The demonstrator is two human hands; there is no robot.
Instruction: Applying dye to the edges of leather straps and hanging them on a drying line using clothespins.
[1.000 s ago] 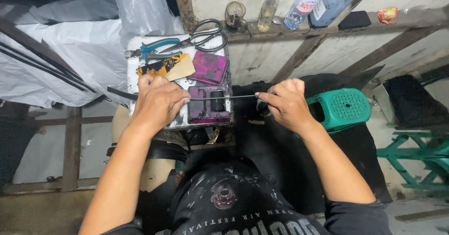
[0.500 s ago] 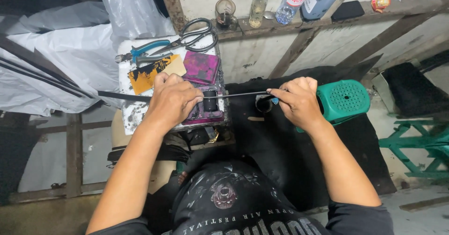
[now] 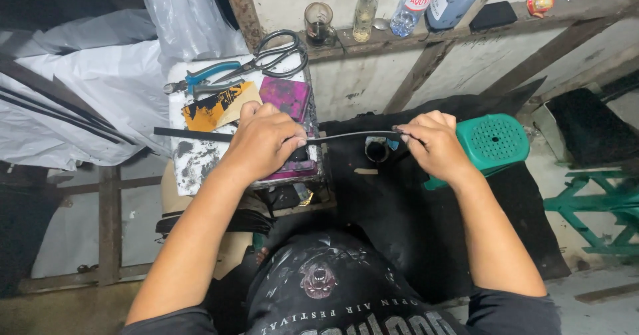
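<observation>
Nearest the camera is the person's black printed shirt point(image 3: 333, 295), with both bare forearms reaching away from it. The left hand point(image 3: 263, 142) lies over a small white surface point(image 3: 190, 162), its fingers point(image 3: 293, 138) clenched around a long thin black strip point(image 3: 346, 136). The right hand point(image 3: 432, 142) is held out well to the right, level with the left, and its fingers point(image 3: 407, 132) pinch the other end of the same strip. Between the two hands the strip runs nearly level with a slight upward bow; a further length of it sticks out to the left past the left hand, across the white surface. Just under the strip, near the right hand, sits a small dark round pot point(image 3: 377, 150) on black sheeting point(image 3: 399, 202). A green plastic stool point(image 3: 492, 142) stands right behind the right hand.

On the white surface, beyond the left hand, lie a magenta pad point(image 3: 285, 97) and an orange and black card point(image 3: 216, 105); further back lie blue-handled pliers point(image 3: 200, 76) and large black scissors point(image 3: 279, 52). White plastic sheeting point(image 3: 80, 102) hangs to the left.

Farthest off, a wooden ledge point(image 3: 426, 32) along the wall carries a glass mug point(image 3: 319, 23), a slim clear bottle point(image 3: 365, 8), a plastic water bottle point(image 3: 416, 5) and a flat black case point(image 3: 492, 15)
</observation>
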